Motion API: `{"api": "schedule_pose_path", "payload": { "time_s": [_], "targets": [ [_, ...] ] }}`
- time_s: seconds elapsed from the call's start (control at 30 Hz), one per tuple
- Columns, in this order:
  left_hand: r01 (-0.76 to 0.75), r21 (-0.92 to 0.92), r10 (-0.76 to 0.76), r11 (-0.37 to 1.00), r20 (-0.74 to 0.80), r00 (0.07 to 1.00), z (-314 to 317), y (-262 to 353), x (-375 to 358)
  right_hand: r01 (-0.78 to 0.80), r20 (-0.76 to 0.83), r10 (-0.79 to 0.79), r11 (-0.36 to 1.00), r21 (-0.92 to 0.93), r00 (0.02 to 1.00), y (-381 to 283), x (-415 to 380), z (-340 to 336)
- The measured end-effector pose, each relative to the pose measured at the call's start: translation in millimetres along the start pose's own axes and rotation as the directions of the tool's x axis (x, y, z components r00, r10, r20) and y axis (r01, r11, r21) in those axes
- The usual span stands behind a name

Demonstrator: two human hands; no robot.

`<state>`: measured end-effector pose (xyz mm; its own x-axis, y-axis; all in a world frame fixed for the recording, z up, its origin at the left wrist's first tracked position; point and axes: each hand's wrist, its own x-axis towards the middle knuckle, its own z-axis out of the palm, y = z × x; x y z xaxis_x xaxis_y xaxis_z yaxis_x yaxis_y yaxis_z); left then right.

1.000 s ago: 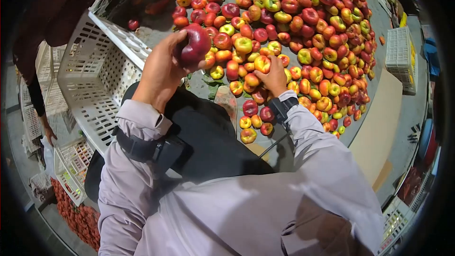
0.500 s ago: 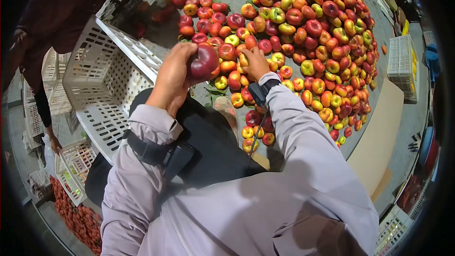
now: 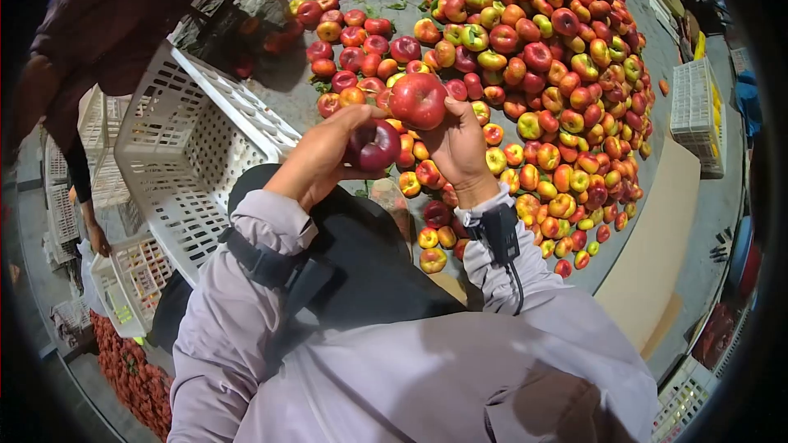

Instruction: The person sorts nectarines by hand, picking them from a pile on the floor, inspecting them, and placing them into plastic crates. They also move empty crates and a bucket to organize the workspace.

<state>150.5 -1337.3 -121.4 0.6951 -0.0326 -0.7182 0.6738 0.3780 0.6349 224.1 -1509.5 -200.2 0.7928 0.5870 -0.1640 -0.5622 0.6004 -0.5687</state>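
While the wearer is sitting over a gray floor, both bare hands are meeting close together just above the center of the view. The left hand [image 3: 322, 154] is gripping a dark fruit [image 3: 374, 146], its thumb curving over the top, toward eleven to twelve o'clock. The right hand [image 3: 460, 146] is closing around a larger red fruit [image 3: 418, 101], holding it up toward twelve to one o'clock. The two are overlapping in the view; whether they are touching, one cannot tell.

From twelve to three o'clock, a big pile [image 3: 566, 98] of red and yellow fruit is spreading over the floor, with looser fruit [image 3: 351, 58] lying toward eleven to twelve o'clock. A white crate [image 3: 156, 143] is tilting beside the wearer's leg [image 3: 353, 254], between nine and ten o'clock. A smaller crate [image 3: 119, 312] is standing toward eight to nine o'clock, near a red heap [image 3: 131, 369].

At ten o'clock another person [image 3: 107, 49] is leaning in, with one arm hanging down near the smaller crate. Cardboard [image 3: 652, 234] is lying flat at three o'clock, and stacked crates [image 3: 694, 119] are standing just above it.
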Motion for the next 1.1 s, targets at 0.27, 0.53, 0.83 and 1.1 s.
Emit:
{"api": "schedule_pose_path", "payload": {
  "time_s": [0.27, 0.53, 0.83, 1.1],
  "targets": [
    [-0.003, -0.040, 0.007, 0.999, 0.107, 0.994, -4.9, -2.9, -10.5, 0.176, 0.185, -0.089, 0.829, -0.531, 0.979, 23.8, -15.8, 41.2],
    [-0.291, 0.048, 0.295, 0.956, -0.152, 0.943, -11.7, -8.0, -3.9, 0.019, -0.003, -0.025, 0.815, -0.580, 1.000, 66.0, 7.8, -21.0],
    [-0.549, -0.268, 0.444, 0.792, -0.363, 0.819, -13.5, 1.1, 0.1, -0.042, -0.058, 0.055, -0.257, -0.965, 0.997, 49.2, 71.3, -157.7],
    [-0.550, -0.316, 0.426, 0.773, -0.384, 0.820, -15.6, 7.7, -0.1, 0.142, 0.149, 0.028, -0.518, -0.843, 0.988, 97.3, 119.4, -126.7]
  ]
}}
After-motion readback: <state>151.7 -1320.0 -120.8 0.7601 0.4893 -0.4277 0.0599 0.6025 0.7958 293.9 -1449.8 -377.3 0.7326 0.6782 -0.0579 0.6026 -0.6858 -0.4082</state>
